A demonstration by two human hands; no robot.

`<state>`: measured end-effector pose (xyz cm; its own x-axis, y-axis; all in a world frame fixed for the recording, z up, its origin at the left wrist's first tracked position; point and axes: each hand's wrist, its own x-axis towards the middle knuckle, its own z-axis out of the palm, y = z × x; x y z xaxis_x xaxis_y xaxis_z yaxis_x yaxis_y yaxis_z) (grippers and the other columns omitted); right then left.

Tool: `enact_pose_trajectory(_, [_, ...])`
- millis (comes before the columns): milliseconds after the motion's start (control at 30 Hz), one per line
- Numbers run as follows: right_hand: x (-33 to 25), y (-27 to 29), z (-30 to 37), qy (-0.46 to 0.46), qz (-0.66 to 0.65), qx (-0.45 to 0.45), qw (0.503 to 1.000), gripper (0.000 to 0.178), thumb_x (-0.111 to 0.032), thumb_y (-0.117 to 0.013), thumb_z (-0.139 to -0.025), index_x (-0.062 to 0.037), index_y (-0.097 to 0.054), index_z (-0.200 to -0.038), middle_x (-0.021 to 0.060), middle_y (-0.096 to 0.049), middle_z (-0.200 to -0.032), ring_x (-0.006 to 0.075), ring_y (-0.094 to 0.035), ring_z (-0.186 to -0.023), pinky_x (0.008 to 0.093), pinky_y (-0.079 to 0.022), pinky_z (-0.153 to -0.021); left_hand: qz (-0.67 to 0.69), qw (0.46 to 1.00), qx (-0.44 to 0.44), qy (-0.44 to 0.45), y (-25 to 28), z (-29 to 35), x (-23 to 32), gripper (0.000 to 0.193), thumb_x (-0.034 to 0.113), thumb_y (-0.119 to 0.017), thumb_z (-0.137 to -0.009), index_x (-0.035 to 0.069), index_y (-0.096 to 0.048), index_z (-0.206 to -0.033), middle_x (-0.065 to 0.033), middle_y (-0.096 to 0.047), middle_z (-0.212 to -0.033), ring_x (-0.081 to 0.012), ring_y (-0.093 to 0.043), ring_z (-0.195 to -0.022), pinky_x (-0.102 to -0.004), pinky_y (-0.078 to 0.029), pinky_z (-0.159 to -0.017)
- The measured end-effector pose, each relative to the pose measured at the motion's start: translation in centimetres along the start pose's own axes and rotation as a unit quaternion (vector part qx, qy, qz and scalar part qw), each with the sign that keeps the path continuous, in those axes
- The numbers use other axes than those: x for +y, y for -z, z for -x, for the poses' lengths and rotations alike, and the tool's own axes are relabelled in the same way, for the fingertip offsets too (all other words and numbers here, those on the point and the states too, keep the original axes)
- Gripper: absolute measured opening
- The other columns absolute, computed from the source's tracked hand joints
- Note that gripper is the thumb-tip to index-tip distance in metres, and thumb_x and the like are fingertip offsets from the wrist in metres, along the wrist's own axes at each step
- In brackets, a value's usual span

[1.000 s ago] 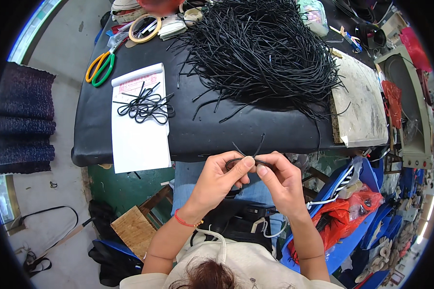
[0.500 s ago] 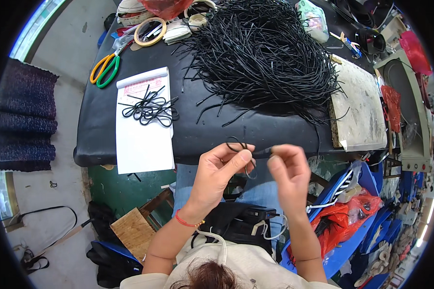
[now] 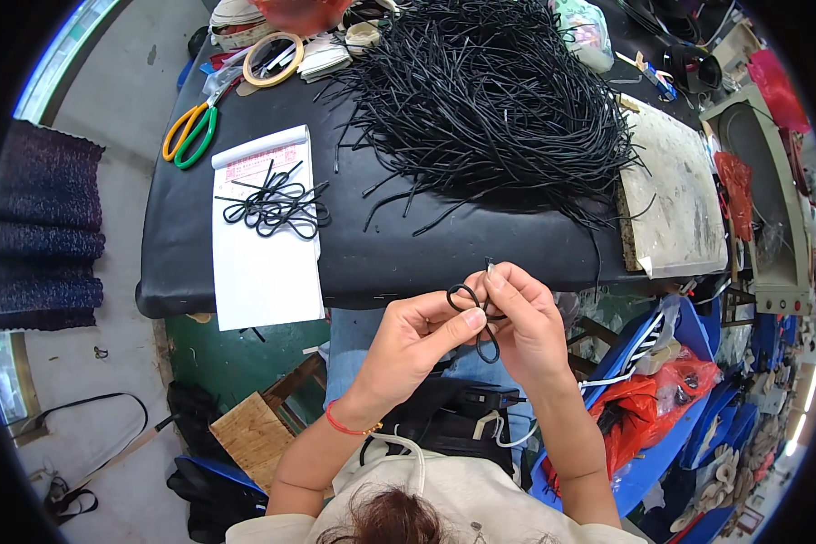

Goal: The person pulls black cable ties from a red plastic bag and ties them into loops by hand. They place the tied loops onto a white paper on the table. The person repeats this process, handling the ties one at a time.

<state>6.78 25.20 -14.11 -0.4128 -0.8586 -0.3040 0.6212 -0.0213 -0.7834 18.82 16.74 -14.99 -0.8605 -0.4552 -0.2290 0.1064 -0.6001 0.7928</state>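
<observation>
Between my two hands, just off the table's front edge, a black cord (image 3: 489, 348) is bent into loops. My left hand (image 3: 419, 337) pinches it between thumb and fingers where the loops cross. Close against it, my right hand (image 3: 528, 319) is closed on the same cord, thumb and forefinger pinching near its upper end. On the white notepad (image 3: 267, 288) to the left lies a small pile of looped black cords (image 3: 276, 207). Across the far middle of the table spreads a big heap of loose black cords (image 3: 499, 118).
Scissors (image 3: 190, 134) with orange and green handles lie at the far left, near a tape roll (image 3: 273, 60). A stained pale board (image 3: 675, 195) borders the heap on the right. Beside my right arm, a blue bin (image 3: 639, 471) holds red plastic bags (image 3: 621, 422).
My right hand has come in to meet my left, and both have shifted slightly right. The cord loops now sit between the hands, with its end raised at my right fingertips.
</observation>
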Motion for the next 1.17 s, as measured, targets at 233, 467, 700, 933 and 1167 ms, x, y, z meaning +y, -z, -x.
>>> enact_pose_trajectory(233, [-0.9, 0.1, -0.3, 0.03, 0.034, 0.067, 0.997, 0.033, -0.03, -0.043, -0.097, -0.0023, -0.059, -0.105, 0.0067, -0.061, -0.102, 0.0125, -0.057, -0.094, 0.0264, -0.044, -0.08, 0.123, 0.989, 0.07, -0.029, -0.1, -0.4, -0.6, 0.015, 0.008, -0.058, -0.088, 0.0, -0.061, -0.101, -0.0087, -0.064, -0.097, -0.0112, -0.061, -0.081, -0.0247, -0.051, -0.075])
enact_pose_trajectory(467, [0.4, 0.3, 0.4, 0.1, 0.315, 0.065, 0.942, 0.014, -0.012, -0.058, -0.089, 0.0015, -0.059, -0.093, 0.0019, -0.059, -0.08, 0.0052, -0.052, -0.072, 0.0207, -0.043, -0.062, 0.019, 0.994, 0.096, -0.045, -0.3, -0.3, -1.0, 0.015, 0.007, -0.059, -0.087, -0.003, -0.06, -0.099, -0.0097, -0.065, -0.088, -0.0137, -0.064, -0.073, -0.0248, -0.055, -0.067])
enact_pose_trajectory(700, [1.7, -1.0, 0.6, 0.161, 0.307, 0.17, 0.923, 0.018, -0.012, -0.062, -0.086, 0.0015, -0.056, -0.078, 0.0014, -0.053, -0.069, 0.0046, -0.046, -0.061, 0.0221, -0.039, -0.054, -0.156, 0.965, 0.183, -0.103, -2.1, 0.3, -1.7, 0.013, 0.009, -0.061, -0.087, -0.004, -0.059, -0.085, -0.0058, -0.064, -0.072, -0.0059, -0.06, -0.067, -0.0205, -0.05, -0.059])
enact_pose_trajectory(933, [-2.5, 2.7, -4.4, 0.419, 0.63, 0.139, 0.64, 0.008, -0.002, -0.063, -0.077, -0.0022, -0.061, -0.085, 0.0088, -0.054, -0.084, 0.0264, -0.051, -0.074, 0.0338, -0.043, -0.064, -0.466, 0.782, 0.355, -0.215, 6.1, -0.9, 4.2, 0.017, 0.018, -0.068, -0.081, 0.002, -0.063, -0.08, -0.0036, -0.058, -0.074, -0.0132, -0.048, -0.07, -0.0282, -0.039, -0.067])
enact_pose_trajectory(1167, [-3.7, 6.4, -7.8, 0.454, 0.782, 0.124, 0.408, 0.018, -0.002, -0.061, -0.074, -0.0109, -0.063, -0.09, 0.0052, -0.054, -0.09, 0.023, -0.05, -0.085, 0.0372, -0.038, -0.075, -0.675, 0.486, 0.471, -0.293, 9.9, -2.5, 5.8, 0.053, 0.03, -0.073, -0.074, 0.013, -0.052, -0.12, -0.0098, -0.043, -0.123, -0.025, -0.041, -0.112, -0.0436, -0.032, -0.09])
